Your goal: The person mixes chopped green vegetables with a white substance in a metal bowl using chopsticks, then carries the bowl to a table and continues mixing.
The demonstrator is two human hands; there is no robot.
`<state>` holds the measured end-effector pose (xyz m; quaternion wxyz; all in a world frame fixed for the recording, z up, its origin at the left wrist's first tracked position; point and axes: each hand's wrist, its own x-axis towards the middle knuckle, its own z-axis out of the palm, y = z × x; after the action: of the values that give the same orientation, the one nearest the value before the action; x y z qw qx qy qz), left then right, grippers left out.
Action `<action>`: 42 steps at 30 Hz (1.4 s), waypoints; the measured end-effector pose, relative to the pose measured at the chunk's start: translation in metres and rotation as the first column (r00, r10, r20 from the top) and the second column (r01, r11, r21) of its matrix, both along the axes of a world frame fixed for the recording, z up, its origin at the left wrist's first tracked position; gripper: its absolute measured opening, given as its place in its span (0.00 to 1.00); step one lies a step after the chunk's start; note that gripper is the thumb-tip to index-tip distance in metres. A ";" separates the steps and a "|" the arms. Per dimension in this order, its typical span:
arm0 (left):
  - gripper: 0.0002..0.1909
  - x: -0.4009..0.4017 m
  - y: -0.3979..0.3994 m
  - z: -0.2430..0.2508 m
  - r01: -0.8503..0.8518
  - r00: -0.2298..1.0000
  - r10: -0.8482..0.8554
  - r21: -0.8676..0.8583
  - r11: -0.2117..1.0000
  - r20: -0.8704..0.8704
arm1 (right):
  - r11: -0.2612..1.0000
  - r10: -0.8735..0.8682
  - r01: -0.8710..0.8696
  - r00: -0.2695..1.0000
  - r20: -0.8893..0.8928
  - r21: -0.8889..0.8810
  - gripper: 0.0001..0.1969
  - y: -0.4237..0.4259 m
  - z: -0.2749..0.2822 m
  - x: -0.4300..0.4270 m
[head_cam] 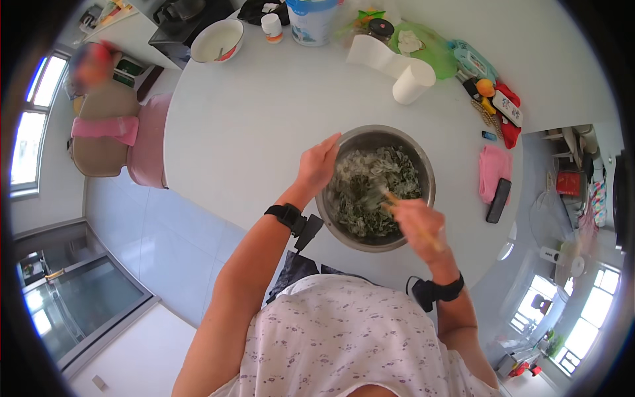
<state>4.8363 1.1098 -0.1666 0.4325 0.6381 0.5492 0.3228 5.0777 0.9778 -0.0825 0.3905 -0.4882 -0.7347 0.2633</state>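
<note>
A round stainless steel bowl (429, 186) stands on the white table before me, holding chopped leafy greens (364, 216) coated in something pale, perhaps flour. My left hand (319, 166) rests against the bowl's upper left rim, its fingers extended along the edge; the thumb side is partly hidden. My right hand (420, 226), blurred by motion, is closed around wooden chopsticks (392, 200) at the bowl's lower right. Their tips reach into the greens near the middle of the bowl and are smeared by motion.
A paper towel roll (413, 82) lies partly unrolled beyond the bowl. An enamel bowl (203, 44), a white bottle (272, 28) and a plastic bucket (311, 22) stand at the far side. A pink cloth (493, 166) and a black phone-like object (498, 201) lie at the right.
</note>
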 end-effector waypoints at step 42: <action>0.17 0.009 -0.003 0.013 -0.022 0.997 0.019 -0.051 0.998 -0.075 | 0.869 -0.419 0.300 0.869 -0.264 -0.393 0.07 0.035 -0.042 0.016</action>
<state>4.8455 1.1064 -0.1538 0.4247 0.6326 0.5797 0.2887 5.0933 1.0133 -0.1244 0.4640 -0.6250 -0.4938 0.3877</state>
